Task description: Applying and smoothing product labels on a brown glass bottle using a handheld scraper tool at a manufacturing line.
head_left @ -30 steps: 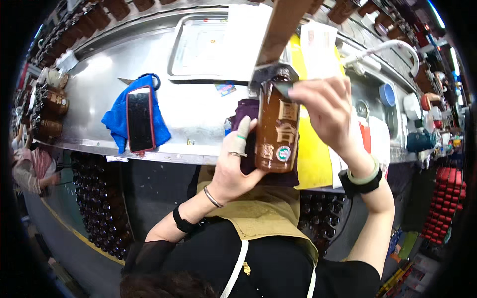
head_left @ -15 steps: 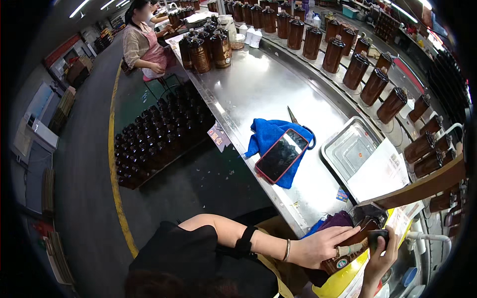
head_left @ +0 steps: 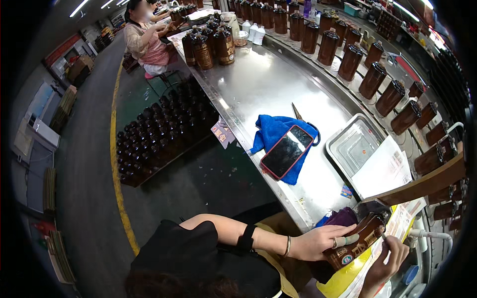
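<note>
A glossy brown bottle (head_left: 366,237) with gold decoration lies tilted on its side at the lower right. My left hand (head_left: 313,244) is closed around its near left part, a pale green finger cover (head_left: 345,241) on one finger. Close to the bottle's right side, my right hand (head_left: 390,262) pinches a small flat piece (head_left: 384,238), seen nearly edge-on; its exact kind is unclear. A dark purple cloth (head_left: 343,217) is bunched beside the bottle. Yellow and printed sheets (head_left: 350,274) lie beneath it.
A phone (head_left: 286,153) rests on a blue cloth (head_left: 266,130), with scissors (head_left: 317,134) beside it. A clear tray (head_left: 343,144) holds white paper (head_left: 385,166). A wooden bar (head_left: 422,181) slants above the bottle. Brown bottles (head_left: 375,79) line the conveyor; a co-worker (head_left: 149,47) sits farther off.
My right hand has shifted slightly right and down, and the dark flat piece in it has turned from face-on to nearly edge-on. More of the bottle shows. Conveyor bottles have moved; the co-worker's arm is raised.
</note>
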The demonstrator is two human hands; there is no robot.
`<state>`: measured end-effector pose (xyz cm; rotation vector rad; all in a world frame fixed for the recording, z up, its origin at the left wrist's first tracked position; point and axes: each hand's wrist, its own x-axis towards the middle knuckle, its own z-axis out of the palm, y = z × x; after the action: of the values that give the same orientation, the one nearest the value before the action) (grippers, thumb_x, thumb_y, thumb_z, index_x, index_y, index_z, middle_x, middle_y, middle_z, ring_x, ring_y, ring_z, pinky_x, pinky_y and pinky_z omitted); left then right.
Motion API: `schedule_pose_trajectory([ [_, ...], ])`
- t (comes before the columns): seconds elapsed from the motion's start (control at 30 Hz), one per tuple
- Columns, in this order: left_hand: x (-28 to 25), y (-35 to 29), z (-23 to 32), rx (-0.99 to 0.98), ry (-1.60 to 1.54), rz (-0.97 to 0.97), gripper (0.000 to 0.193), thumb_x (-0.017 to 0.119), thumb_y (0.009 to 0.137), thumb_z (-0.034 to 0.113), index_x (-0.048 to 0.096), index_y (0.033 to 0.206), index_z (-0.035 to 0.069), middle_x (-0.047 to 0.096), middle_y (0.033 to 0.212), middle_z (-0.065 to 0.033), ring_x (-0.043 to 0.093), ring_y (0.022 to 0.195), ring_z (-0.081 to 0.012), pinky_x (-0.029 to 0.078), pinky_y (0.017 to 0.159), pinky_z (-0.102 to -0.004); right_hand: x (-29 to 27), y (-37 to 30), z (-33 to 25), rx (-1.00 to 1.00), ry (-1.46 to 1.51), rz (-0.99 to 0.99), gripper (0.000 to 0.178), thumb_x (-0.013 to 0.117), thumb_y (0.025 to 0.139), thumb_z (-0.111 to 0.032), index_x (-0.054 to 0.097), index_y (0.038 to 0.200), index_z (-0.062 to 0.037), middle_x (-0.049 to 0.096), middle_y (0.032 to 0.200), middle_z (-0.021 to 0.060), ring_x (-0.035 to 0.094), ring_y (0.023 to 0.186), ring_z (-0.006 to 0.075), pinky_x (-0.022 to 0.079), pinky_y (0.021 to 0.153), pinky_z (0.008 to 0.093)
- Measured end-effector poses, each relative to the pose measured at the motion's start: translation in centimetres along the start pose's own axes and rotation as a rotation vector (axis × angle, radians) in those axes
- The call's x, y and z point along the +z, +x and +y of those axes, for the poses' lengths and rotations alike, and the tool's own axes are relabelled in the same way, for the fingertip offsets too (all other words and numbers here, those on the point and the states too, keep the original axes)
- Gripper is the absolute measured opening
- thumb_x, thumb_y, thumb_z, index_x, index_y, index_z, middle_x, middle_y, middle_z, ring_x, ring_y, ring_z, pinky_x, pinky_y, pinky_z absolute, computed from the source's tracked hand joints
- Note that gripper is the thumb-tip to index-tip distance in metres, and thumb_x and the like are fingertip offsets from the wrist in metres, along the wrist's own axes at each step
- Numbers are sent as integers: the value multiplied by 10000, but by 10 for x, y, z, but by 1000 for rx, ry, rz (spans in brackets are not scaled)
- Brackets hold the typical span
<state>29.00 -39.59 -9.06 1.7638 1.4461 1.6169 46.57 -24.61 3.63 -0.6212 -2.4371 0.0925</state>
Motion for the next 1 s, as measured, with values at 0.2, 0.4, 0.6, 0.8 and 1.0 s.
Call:
schedule_pose_trajectory([
  [0.2, 1, 0, -2, 24, -11, 33, 808, 804, 869, 165, 443, 1586, 71, 352, 1668, -229, 519, 1399, -420, 441, 1170, -451, -3, -33, -43, -273, 171, -73, 124, 781, 925, -19, 768, 1048, -33, 773, 1022, 129, 723, 838, 283, 542, 769, 388],
  [0.4, 1, -1, -5, 8, -15, -32, 815, 775, 897, 164, 399, 1618, 109, 276, 1708, -204, 480, 1437, -402, 419, 1192, -447, -18, -40, -41, -2, 42, 204, 170, 736, 991, -102, 698, 1058, 49, 712, 957, 168, 675, 812, 314, 562, 709, 385],
  [0.6, 0, -3, -4, -9, -30, -19, 829, 773, 887, 151, 393, 1623, 126, 264, 1716, -188, 474, 1439, -393, 408, 1202, -449, -17, -48, -42, 42, -9, 251, 212, 731, 1004, -134, 691, 1083, 58, 699, 956, 177, 673, 805, 304, 571, 691, 385],
  [0.8, -5, 0, -3, -22, -34, -38, 775, 767, 886, 134, 452, 1594, 124, 303, 1705, -181, 503, 1398, -387, 415, 1182, -448, -1, -81, -32, 308, 220, 476, 262, 784, 962, -104, 691, 1123, 81, 727, 1021, 175, 700, 905, 290, 590, 776, 378],
  [1.0, -8, 11, 17, 103, 98, -7, 679, 778, 844, 118, 583, 1494, 114, 403, 1653, -199, 464, 1410, -420, 413, 1132, -542, 4, -93, -35, 506, 185, 541, 277, 796, 955, -112, 694, 1126, 80, 738, 1047, 194, 709, 917, 294, 588, 845, 394],
])
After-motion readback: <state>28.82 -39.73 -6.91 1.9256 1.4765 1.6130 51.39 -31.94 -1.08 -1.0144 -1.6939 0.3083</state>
